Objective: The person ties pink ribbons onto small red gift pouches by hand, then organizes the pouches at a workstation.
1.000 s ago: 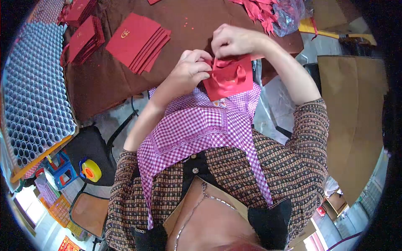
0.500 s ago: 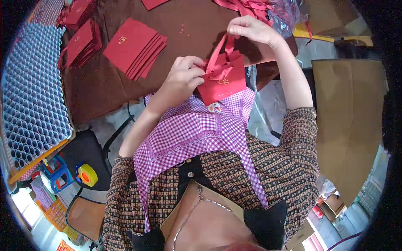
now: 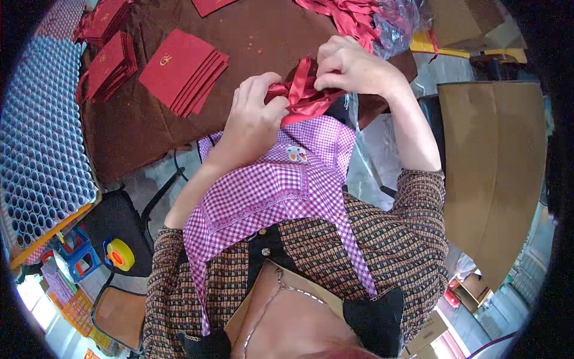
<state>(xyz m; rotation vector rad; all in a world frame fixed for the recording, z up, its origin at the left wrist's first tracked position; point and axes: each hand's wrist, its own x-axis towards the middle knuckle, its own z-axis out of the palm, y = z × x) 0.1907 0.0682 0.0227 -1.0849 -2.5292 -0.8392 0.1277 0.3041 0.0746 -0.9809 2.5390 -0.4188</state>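
Between my two hands is a small red paper gift bag with satin ribbon handles. It is tipped so that its top and ribbon face me, and its printed front is out of sight. My left hand is closed on the bag's left side, fingers bent over the edge. On the other side, my right hand has its thumb and fingers pinched at the bag's right edge by the ribbon. A fanned stack of flat red bags with a gold mark lies on the brown cloth, left of my left hand.
More stacked red bags lie at the left of the brown-covered table. Loose red ribbons and clear plastic lie at the back right. A large cardboard sheet stands at right; a yellow tape roll is lower left.
The bag has tilted from front-facing to top-facing. My right hand has come down from the raised handle loop to the bag's edge. My left hand still holds the left side.
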